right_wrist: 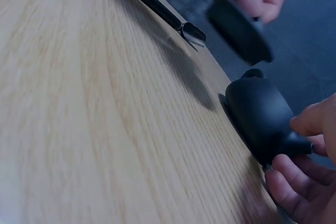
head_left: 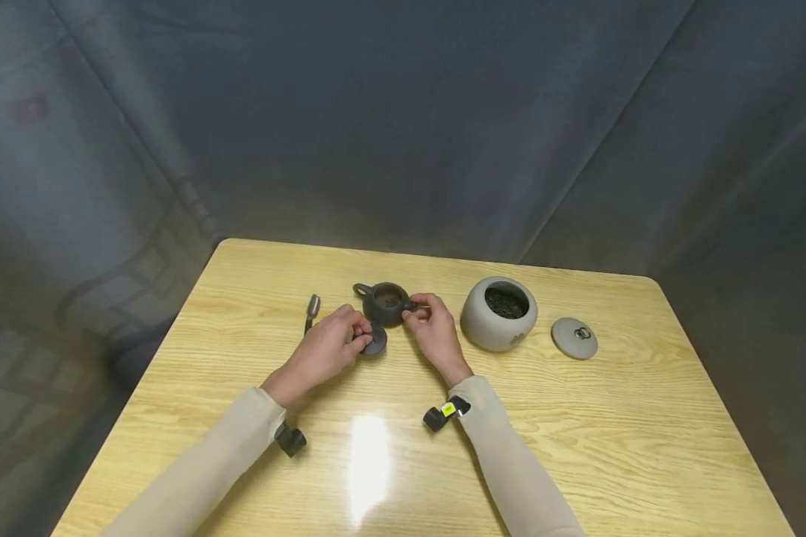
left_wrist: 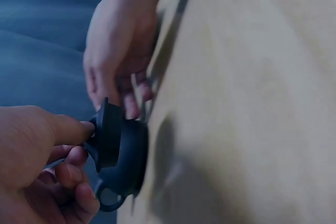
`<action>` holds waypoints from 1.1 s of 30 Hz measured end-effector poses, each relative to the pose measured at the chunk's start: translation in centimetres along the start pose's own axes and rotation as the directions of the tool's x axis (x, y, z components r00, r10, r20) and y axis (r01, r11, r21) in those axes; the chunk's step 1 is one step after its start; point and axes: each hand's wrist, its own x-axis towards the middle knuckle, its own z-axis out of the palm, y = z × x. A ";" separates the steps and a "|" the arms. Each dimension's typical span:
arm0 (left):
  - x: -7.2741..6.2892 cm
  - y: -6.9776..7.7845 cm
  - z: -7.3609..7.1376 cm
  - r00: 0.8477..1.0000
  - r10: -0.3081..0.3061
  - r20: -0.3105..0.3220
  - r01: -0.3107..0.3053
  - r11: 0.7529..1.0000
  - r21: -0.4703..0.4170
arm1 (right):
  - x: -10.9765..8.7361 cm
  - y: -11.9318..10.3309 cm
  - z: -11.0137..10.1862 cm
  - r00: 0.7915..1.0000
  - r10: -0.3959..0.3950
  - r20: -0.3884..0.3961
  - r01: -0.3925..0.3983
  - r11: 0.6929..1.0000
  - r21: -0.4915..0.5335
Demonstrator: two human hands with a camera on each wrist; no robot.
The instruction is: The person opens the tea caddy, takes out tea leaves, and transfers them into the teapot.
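Observation:
My left hand (head_left: pixel 329 347) pinches a dark round teapot lid (head_left: pixel 377 343) by its knob, holding it off the table. In the left wrist view the lid (left_wrist: pixel 109 136) is tipped on edge, apart from the pot. Just beyond it stands a small dark clay teapot (head_left: pixel 384 315), uncovered, its handle pointing left. At the pot's spout, my right hand (head_left: pixel 435 335) grips with thumb and fingers on either side, as the right wrist view shows beside the teapot body (right_wrist: pixel 257 111). Some dark matter shows inside the pot, too small to make out.
A scoop (head_left: pixel 313 306) with a dark handle lies left of the teapot. To the right stands a grey jar (head_left: pixel 490 328) holding dark tea leaves (head_left: pixel 507 303), with its ringed lid (head_left: pixel 569 341) flat beside it. The wooden table (head_left: pixel 611 432) meets a grey curtain (head_left: pixel 389 134) behind.

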 end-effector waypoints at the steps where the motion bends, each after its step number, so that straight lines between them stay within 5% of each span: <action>1: 0.3 0.0 -0.3 1.000 -0.001 -0.007 0.001 1.000 -0.007 | 0.0 0.0 0.0 1.000 0.002 0.001 -0.002 1.000 -0.002; 7: 2.2 -0.2 -1.2 0.999 -0.020 -0.033 0.019 0.999 -0.035 | -0.1 0.2 0.0 1.000 0.014 0.011 -0.014 1.000 -0.001; 18: 5.9 0.1 -0.6 0.998 -0.048 -0.035 0.046 0.998 -0.031 | -0.1 0.6 0.2 1.000 -0.003 0.005 0.003 1.000 0.008; 33: 8.7 0.0 0.1 0.996 -0.083 -0.032 0.082 0.996 -0.020 | -0.1 0.4 0.0 0.999 -0.014 0.029 0.014 1.000 0.019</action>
